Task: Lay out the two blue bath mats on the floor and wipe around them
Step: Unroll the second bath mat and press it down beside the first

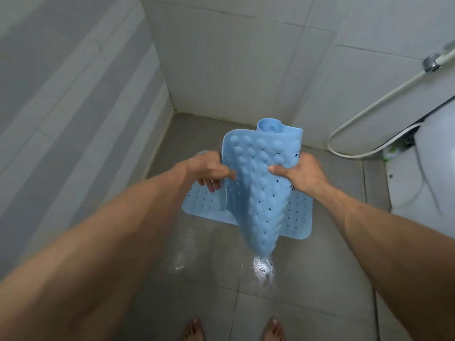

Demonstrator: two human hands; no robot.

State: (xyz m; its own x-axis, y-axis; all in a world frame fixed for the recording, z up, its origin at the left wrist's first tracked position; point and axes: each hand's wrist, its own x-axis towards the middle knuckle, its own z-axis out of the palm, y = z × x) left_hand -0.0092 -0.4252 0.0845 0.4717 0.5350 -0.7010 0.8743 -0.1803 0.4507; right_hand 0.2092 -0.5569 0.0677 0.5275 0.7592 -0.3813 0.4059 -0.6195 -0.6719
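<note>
Wet tiled floor (307, 279) carries one mat (299, 217) at 12 o'clock; left hand (209, 171) and right hand (299, 174) grip the second mat (258, 193), needing unrolling alongside.

Pale tiled walls (234, 57) meet in a corner above a grey tiled floor (307, 291), wet and glinting. Right of that corner, a white hose (369, 109) loops beside a white toilet (423, 173).
</note>
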